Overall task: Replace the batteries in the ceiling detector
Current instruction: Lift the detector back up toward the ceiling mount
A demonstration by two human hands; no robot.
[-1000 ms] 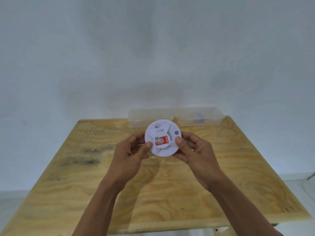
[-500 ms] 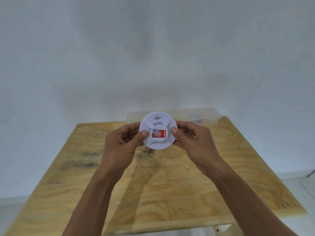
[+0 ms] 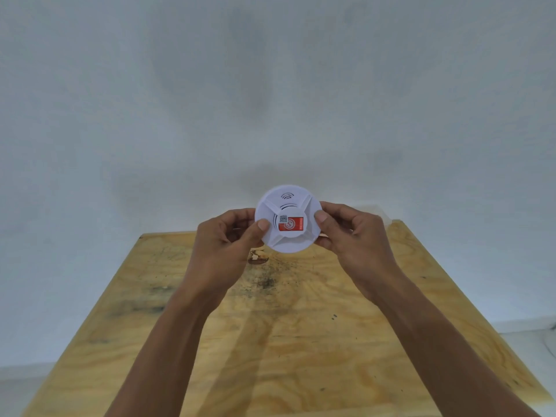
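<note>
We see the plywood table (image 3: 126,341) cut off along its near edge and at its near left corner by the frame, so its full outline stays out of our view. Its far edge runs level just behind our hands, and part of that edge is hidden by them and by what they carry.

Our left hand (image 3: 224,245) is raised above the far middle of the table. Its fingers are curled behind the left rim of the white round detector (image 3: 288,219) and mostly hidden there; only the thumb (image 3: 261,226) lies plainly on the front face, pressed near the left side. So this hand grips the detector between thumb and the curled fingers.

The detector is held in the air, its face turned toward us, above the table's far edge and against the pale wall (image 3: 270,85). A red label (image 3: 291,224) sits at its centre, with a small code square beside it; the print is too small for us to read. Its back is hidden.

Our right hand (image 3: 358,239) grips the right rim the same way: thumb on the front, fingers curled round behind. Both forearms run off the bottom of the view.
</note>
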